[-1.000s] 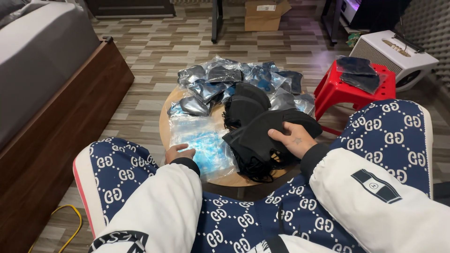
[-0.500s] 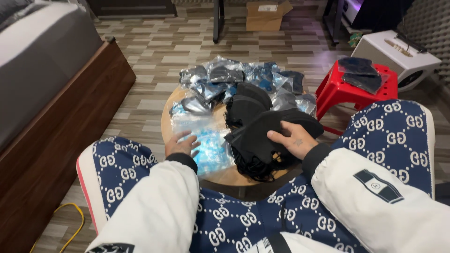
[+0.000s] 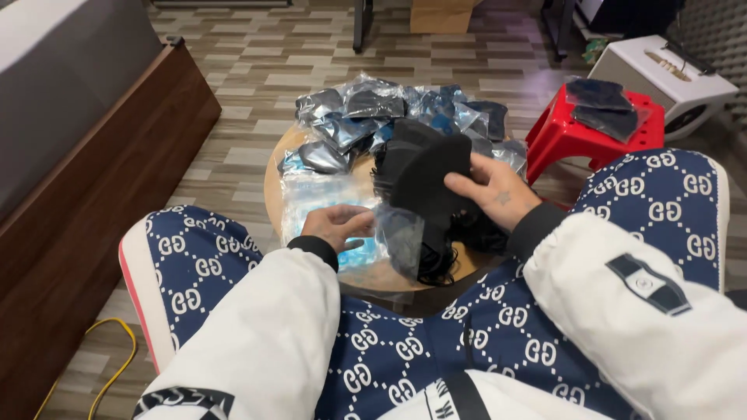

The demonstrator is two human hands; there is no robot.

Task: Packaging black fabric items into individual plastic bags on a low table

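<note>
My right hand (image 3: 490, 190) holds a stack of black face masks (image 3: 426, 180) over a small round wooden table (image 3: 274, 187). My left hand (image 3: 336, 225) grips the open end of a clear plastic bag (image 3: 397, 237), and the masks' lower edge with dangling ear loops sits at that bag's mouth. Under my left hand lie flat clear bags (image 3: 323, 204) on the table. At the table's far side is a pile of several bagged black masks (image 3: 366, 120).
A red plastic stool (image 3: 564, 136) with dark packets (image 3: 603, 105) on it stands to the right of the table. A white box (image 3: 677, 74) is beyond it. A bed with a brown wooden frame (image 3: 93, 179) runs along the left. A yellow cable (image 3: 105, 365) lies on the floor.
My right hand has lifted the black masks off the table pile. My left hand has picked up a clear bag from the flat stack and brought it to the masks.
</note>
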